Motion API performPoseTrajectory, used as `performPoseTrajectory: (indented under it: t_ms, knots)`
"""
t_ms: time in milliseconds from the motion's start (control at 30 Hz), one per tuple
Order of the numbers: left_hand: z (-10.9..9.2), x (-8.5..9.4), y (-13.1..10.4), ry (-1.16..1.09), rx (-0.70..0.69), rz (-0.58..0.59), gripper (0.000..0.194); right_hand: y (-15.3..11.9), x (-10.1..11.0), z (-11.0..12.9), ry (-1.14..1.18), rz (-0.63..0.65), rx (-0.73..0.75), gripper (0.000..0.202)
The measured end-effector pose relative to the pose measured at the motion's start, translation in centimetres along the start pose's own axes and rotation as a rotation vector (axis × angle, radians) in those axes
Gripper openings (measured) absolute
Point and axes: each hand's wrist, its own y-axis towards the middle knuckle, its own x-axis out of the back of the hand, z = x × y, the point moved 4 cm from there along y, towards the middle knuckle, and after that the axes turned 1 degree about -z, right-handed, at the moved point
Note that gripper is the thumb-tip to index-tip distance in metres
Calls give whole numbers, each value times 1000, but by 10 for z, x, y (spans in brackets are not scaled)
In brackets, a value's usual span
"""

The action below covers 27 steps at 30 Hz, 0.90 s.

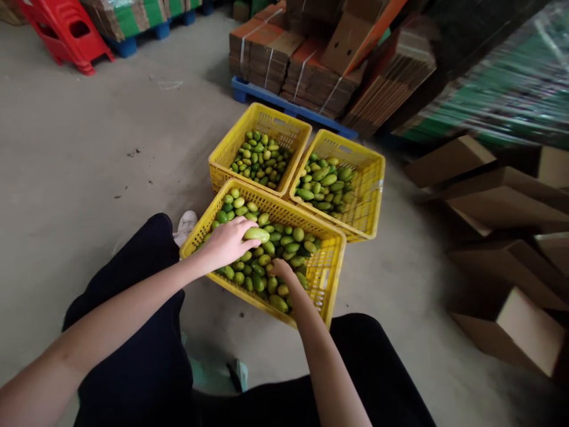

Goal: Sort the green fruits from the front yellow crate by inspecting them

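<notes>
In the head view, my left hand [229,242] reaches over the near yellow crate [326,279], thumb and fingers closed round a pale green, elongated fruit [256,235]. Beneath it lie many green and yellowish oval fruits [258,281], filling the crate's left and middle. My right hand [281,268] dips among these fruits at the middle of the same crate. Its fingers point down and are mostly hidden, so I cannot tell whether they grip a fruit.
Behind stand two more yellow crates: the left one [217,157] holds smaller fruits, the right one [373,201] larger ones. Bundled flat cardboard [267,59] rests on a blue pallet [284,104]. Open cardboard boxes [507,207] lie at right. A red plastic stool [73,35] is at far left.
</notes>
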Motion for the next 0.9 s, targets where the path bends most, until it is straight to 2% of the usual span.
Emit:
performPoseTrajectory:
  t_ms: [67, 133, 267, 367, 433, 533, 600, 667, 767, 900]
  knots:
    - [5, -1, 3, -89, 29, -8, 33, 0, 1, 2, -128, -54, 21, 13]
    - [8, -2, 6, -239, 82, 7, 34, -4, 5, 11, -263, -114, 66, 26]
    - [4, -3, 13, -831, 202, 74, 30, -25, 30, 53, -376, -185, 198, 36]
    - [-10, 3, 14, -1233, 261, 96, 22, -61, 53, 97, -344, -219, 310, 35]
    - [-21, 8, 14, -1376, 258, 95, 21, -98, 59, 125, -171, -156, 457, 37]
    - [-35, 12, 11, -1442, 206, 59, 22, -165, 51, 149, 184, -8, 657, 41]
    - [-42, 12, 9, -1426, 169, 33, 24, -206, 39, 150, 286, 9, 738, 43]
    - [-48, 9, 7, -1416, 127, 42, 30, -236, 29, 145, 317, -37, 825, 42]
    - [-56, 3, 6, -1409, 50, 87, 37, -256, 24, 132, 352, -158, 923, 38]
    - [-59, -5, 9, -1356, 26, 105, 39, -253, 31, 125, 410, -311, 988, 35]
